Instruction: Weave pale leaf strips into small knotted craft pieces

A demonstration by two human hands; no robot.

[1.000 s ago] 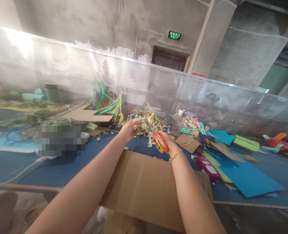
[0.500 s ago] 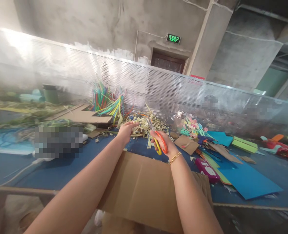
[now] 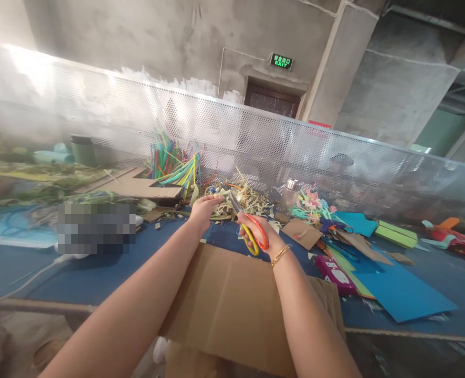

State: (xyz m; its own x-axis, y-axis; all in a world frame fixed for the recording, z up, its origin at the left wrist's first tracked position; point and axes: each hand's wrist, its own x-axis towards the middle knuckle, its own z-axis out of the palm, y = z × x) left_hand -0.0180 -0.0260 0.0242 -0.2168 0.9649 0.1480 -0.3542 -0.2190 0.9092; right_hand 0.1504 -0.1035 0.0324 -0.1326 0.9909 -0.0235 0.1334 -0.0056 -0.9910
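My right hand point(image 3: 264, 236) grips a pair of scissors point(image 3: 255, 234) by their red and yellow handles. The metal blades point up and to the left, their tips close to the fingers of my left hand point(image 3: 204, 211). The left fingers are pressed together in a pinch; whatever small thing they hold blends into the pale scraps behind. Beyond both hands lies a heap of dried husk strips point(image 3: 252, 202) on the blue table. A sheet of brown cardboard point(image 3: 228, 304) spans the space beneath my forearms.
A clear bottle point(image 3: 289, 194) stands right of the heap, beside pink and teal craft flowers point(image 3: 315, 205). Coloured pipe cleaners point(image 3: 173, 163) bunch at back left near cut cardboard point(image 3: 134, 185). Blue card point(image 3: 401, 289) and a purple box point(image 3: 335, 274) lie right. A perforated metal screen point(image 3: 224, 126) runs behind.
My right hand and the scissors have moved slightly left, bringing the blade tips nearer my left fingers. The left hand has stayed nearly in place.
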